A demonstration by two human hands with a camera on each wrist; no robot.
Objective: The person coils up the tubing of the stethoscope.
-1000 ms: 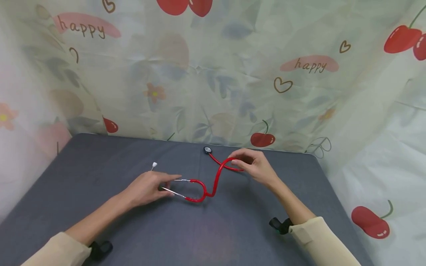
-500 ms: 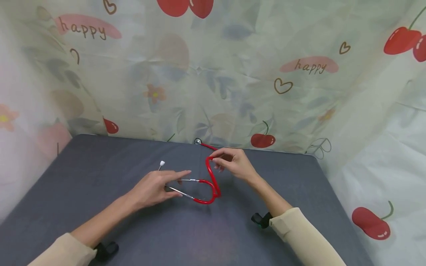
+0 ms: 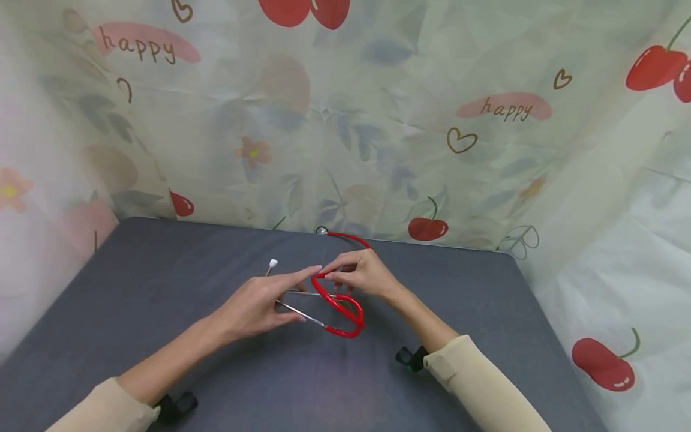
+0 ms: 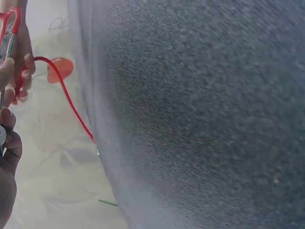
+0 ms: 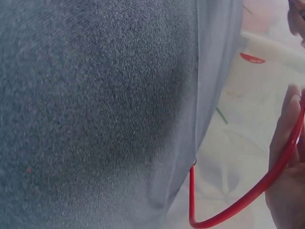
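A stethoscope with red tubing is held above the table by both hands. My left hand grips its metal ear tubes, and one white ear tip sticks up behind that hand. The right hand pinches the red tube, which doubles back over the ear tubes near the left fingertips. From the right hand the tube runs to the chest piece at the table's far edge. In the right wrist view the tube crosses the palm. The left wrist view shows the left hand only in part.
A dark grey cloth covers the table. Behind it hangs a patterned curtain with cherries and flowers, close to the far edge. Black straps sit at both wrists beside the cream sleeves.
The right hand has moved left with the red tube, folding it back toward the left hand. The chest piece has shifted left to the far edge. My left hand has moved slightly right.
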